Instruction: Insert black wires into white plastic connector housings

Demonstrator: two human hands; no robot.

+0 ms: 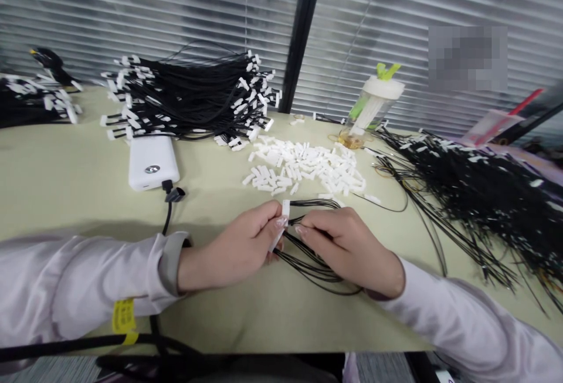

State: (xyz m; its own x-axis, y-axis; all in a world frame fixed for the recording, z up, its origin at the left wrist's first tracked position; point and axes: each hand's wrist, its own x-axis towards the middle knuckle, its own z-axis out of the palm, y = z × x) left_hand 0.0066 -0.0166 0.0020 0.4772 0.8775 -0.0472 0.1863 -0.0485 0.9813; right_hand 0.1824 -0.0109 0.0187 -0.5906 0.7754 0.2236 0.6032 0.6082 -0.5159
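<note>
My left hand is closed on a white plastic connector housing, held upright between thumb and fingers. Several black wires run from the housing and loop away to the right. Close beside it, my right hand pinches a black wire at the housing's right side. Whether that wire's tip is inside the housing cannot be made out. Just beyond both hands lies a loose pile of small white connector housings.
Bundled black cables with white ends are heaped at the back left. A white power bank with a plugged-in cable lies left. At the right are many loose black wires, a clear cup with a white lid and another cup with a red straw.
</note>
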